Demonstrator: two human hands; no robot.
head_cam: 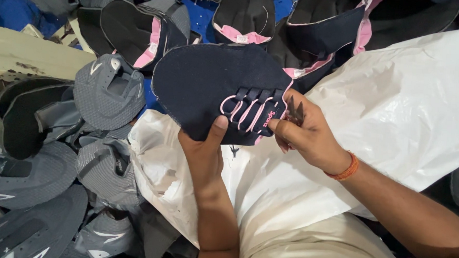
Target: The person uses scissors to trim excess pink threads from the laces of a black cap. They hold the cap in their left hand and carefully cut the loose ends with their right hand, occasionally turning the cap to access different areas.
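- At the far left we see a heap of grey shoe uppers [106, 88] with pale curved marks, piled from the middle of the frame down to the bottom corner.
- Just right of that heap lies a white plastic sack [398, 101], crumpled, spreading under both forearms and up to the right edge.
- Our left hand [205, 148] comes up from the bottom centre and grips the lower edge of a navy shoe upper [216, 84], thumb pressed on its face and the fingers hidden behind it.
- The navy shoe upper is held flat above the sack, roughly in the middle of the frame, with pink laces [246, 111] threaded through dark loops on its right side.
- Our right hand [307, 135] closes on that laced right edge, forefinger and thumb pinching the fabric; a small dark metal tool [295, 110] sticks up between the fingers, though we cannot tell what kind.
- An orange thread band [345, 169] circles the right wrist.
- Along the top, behind the held piece, lie more dark uppers with pink lining [319, 24] on a blue surface [5, 7].
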